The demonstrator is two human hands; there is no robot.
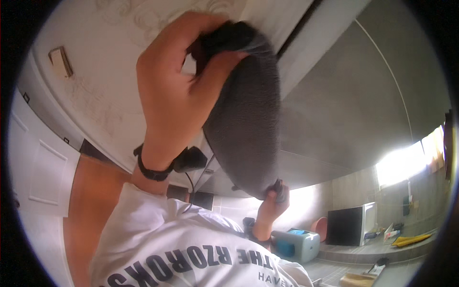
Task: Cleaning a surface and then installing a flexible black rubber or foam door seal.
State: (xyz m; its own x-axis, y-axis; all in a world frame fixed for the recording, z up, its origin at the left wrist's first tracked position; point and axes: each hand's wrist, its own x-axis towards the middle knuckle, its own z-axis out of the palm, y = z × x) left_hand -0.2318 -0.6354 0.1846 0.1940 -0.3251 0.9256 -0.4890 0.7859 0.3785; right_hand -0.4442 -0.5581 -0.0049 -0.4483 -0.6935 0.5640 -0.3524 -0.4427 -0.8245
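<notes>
A dark grey, fuzzy, towel-like cloth stretches between my hands, hanging long and narrow in front of me. My left hand is raised high and closed on its bunched, darker upper end, thumb over the near face. At the lower end, my right hand grips a bunched dark corner of it, smaller and farther off. My left wrist carries a black band with a small black device and a thin cable. The cloth hides what lies right behind it.
A wall switch is on the pale, smudged wall at upper left. A white door stands left above orange-brown flooring. To the right are a grey-blue bin, a black-fronted box appliance, a yellow cloth and a bright window.
</notes>
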